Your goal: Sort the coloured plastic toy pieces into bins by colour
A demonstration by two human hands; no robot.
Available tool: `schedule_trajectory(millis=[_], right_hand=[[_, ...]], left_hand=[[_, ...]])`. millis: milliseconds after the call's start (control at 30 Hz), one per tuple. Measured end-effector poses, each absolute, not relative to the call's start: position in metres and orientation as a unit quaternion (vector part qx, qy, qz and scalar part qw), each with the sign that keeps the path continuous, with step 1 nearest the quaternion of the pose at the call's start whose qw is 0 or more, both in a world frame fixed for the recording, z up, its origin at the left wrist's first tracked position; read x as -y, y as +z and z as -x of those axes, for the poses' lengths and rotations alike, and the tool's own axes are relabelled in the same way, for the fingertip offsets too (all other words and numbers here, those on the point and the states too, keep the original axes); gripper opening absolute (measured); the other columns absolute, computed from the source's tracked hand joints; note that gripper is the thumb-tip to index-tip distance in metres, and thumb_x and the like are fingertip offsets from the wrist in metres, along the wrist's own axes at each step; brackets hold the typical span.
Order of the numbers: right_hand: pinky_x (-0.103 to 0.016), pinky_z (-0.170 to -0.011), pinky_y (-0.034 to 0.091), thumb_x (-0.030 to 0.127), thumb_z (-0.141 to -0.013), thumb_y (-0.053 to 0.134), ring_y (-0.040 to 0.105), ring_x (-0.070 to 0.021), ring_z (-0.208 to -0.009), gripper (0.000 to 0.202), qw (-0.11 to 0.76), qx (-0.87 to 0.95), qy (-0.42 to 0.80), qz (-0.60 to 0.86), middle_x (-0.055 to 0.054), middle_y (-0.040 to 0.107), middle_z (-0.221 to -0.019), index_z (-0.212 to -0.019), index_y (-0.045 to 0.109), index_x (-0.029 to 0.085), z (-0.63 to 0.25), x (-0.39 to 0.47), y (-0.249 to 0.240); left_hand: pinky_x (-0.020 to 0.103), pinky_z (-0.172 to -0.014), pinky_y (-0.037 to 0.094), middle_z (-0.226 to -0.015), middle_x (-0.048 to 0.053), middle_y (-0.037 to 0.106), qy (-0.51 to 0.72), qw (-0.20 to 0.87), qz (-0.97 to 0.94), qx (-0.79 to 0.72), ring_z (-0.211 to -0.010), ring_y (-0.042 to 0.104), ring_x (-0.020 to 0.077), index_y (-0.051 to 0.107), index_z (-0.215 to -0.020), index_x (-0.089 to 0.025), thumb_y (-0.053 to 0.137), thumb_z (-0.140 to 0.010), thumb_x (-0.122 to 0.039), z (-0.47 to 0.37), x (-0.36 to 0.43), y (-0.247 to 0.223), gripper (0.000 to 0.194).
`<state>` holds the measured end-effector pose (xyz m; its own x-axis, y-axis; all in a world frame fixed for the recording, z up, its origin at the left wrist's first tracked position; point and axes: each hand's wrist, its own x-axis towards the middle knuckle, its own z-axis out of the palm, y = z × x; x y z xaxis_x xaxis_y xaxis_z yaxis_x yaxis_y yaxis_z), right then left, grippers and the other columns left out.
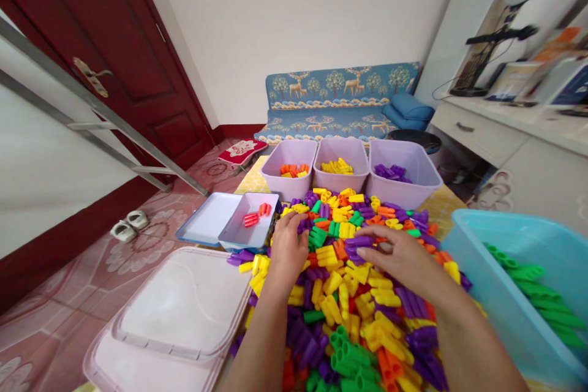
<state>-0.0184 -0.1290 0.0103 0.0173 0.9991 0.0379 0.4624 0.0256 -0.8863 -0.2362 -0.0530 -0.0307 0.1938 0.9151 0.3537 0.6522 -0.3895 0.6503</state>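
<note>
A heap of plastic tube-shaped toy building blocks [328, 305] in yellow, purple, green, orange and red covers the table. At the far left of the heap my left hand [289, 242] rests with its fingers spread and curved over the blocks. Near its fingertips are green blocks [316, 237] and a bit of purple. My right hand [399, 254] is on the right side, thumb and fingers closed about a purple block [358, 242]. That block lies over yellow and orange ones, partly covered by my fingers.
Three lilac bins hold orange-yellow [288, 187], yellow [340, 182] and purple blocks [404, 192]. A small tray [232, 239] contains red blocks. At right, a turquoise tub [473, 263] holds green ones. Pale lids [184, 300] lie at left. Beyond are a sofa [331, 116] and a ladder [105, 113].
</note>
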Motion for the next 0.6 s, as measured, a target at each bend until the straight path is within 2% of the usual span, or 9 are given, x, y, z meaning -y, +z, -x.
schedule_trajectory(millis=[67, 133, 200, 267, 333, 400, 500, 533, 600], right_hand=[[-0.030, -0.063, 0.054, 0.035, -0.072, 0.069, 0.068, -0.0203, -0.071, 0.025, 0.385, 0.598, 0.301, 0.635, -0.003, 0.073, -0.086, -0.093, 0.070, 0.021, -0.002, 0.115, 0.023], [-0.030, -0.058, 0.054, 0.037, -0.070, 0.072, 0.066, -0.0188, -0.062, 0.029, 0.437, 0.550, 0.235, 0.672, -0.004, 0.071, -0.080, -0.092, 0.070, 0.019, -0.019, 0.098, 0.039], [-0.030, -0.059, 0.055, 0.035, -0.071, 0.071, 0.066, -0.0168, -0.062, 0.040, 0.562, 0.465, 0.187, 0.657, -0.009, 0.070, -0.097, -0.107, 0.066, 0.017, -0.029, 0.083, 0.054], [-0.031, -0.066, 0.056, 0.033, -0.074, 0.070, 0.069, -0.0163, -0.070, 0.060, 0.674, 0.395, 0.167, 0.602, -0.016, 0.058, -0.125, -0.128, 0.051, 0.017, -0.032, 0.073, 0.061], [-0.033, -0.071, 0.057, 0.035, -0.074, 0.069, 0.070, -0.0183, -0.077, 0.071, 0.704, 0.379, 0.156, 0.580, -0.018, 0.046, -0.138, -0.138, 0.040, 0.018, -0.030, 0.071, 0.057], [-0.038, -0.074, 0.057, 0.040, -0.074, 0.068, 0.070, -0.0222, -0.083, 0.064, 0.645, 0.424, 0.135, 0.621, -0.015, 0.055, -0.131, -0.131, 0.049, 0.019, -0.026, 0.075, 0.042], [-0.044, -0.086, 0.052, 0.042, -0.077, 0.064, 0.067, -0.0273, -0.095, 0.042, 0.471, 0.549, 0.131, 0.677, -0.011, 0.069, -0.111, -0.111, 0.064, 0.018, -0.017, 0.086, 0.011], [-0.045, -0.091, 0.049, 0.040, -0.077, 0.063, 0.065, -0.0284, -0.101, 0.040, 0.414, 0.585, 0.136, 0.684, -0.012, 0.069, -0.111, -0.110, 0.065, 0.017, -0.012, 0.089, 0.002], [-0.048, -0.098, 0.044, 0.039, -0.076, 0.064, 0.059, -0.0314, -0.112, 0.048, 0.314, 0.628, 0.130, 0.700, -0.014, 0.064, -0.121, -0.118, 0.062, 0.016, 0.000, 0.094, -0.012]], left_hand=[[0.044, -0.108, 0.035, -0.132, 0.013, 0.052, 0.327, 0.151, -0.751, -0.554, -0.128, 0.044, 0.0278, 0.057, -0.122, -0.019, 0.055, -0.080, -0.014, 0.238, 0.051, -0.036, 0.042], [0.043, -0.110, 0.034, -0.137, 0.015, 0.047, 0.303, 0.143, -0.751, -0.569, -0.132, 0.040, 0.0292, 0.053, -0.128, -0.017, 0.056, -0.081, -0.016, 0.237, 0.051, -0.041, 0.048], [0.043, -0.111, 0.032, -0.141, 0.015, 0.043, 0.291, 0.147, -0.755, -0.568, -0.135, 0.036, 0.0297, 0.050, -0.132, -0.018, 0.057, -0.081, -0.017, 0.235, 0.050, -0.044, 0.052], [0.044, -0.111, 0.032, -0.144, 0.015, 0.039, 0.282, 0.160, -0.760, -0.563, -0.137, 0.033, 0.0299, 0.046, -0.136, -0.019, 0.057, -0.081, -0.017, 0.233, 0.050, -0.047, 0.056], [0.044, -0.110, 0.033, -0.146, 0.017, 0.037, 0.269, 0.168, -0.763, -0.564, -0.138, 0.032, 0.0305, 0.043, -0.138, -0.018, 0.058, -0.080, -0.018, 0.231, 0.049, -0.048, 0.059], [0.045, -0.110, 0.033, -0.146, 0.019, 0.037, 0.249, 0.168, -0.767, -0.567, -0.137, 0.034, 0.0314, 0.042, -0.139, -0.016, 0.058, -0.080, -0.020, 0.231, 0.048, -0.048, 0.061], [0.045, -0.108, 0.035, -0.144, 0.019, 0.041, 0.222, 0.161, -0.777, -0.566, -0.132, 0.041, 0.0317, 0.047, -0.137, -0.017, 0.059, -0.081, -0.023, 0.231, 0.047, -0.046, 0.057], [0.045, -0.107, 0.036, -0.142, 0.018, 0.043, 0.216, 0.160, -0.781, -0.564, -0.130, 0.043, 0.0313, 0.050, -0.135, -0.018, 0.059, -0.081, -0.023, 0.232, 0.047, -0.045, 0.055], [0.043, -0.105, 0.038, -0.139, 0.015, 0.048, 0.213, 0.162, -0.786, -0.558, -0.126, 0.047, 0.0303, 0.056, -0.129, -0.020, 0.060, -0.080, -0.024, 0.232, 0.046, -0.041, 0.049]])
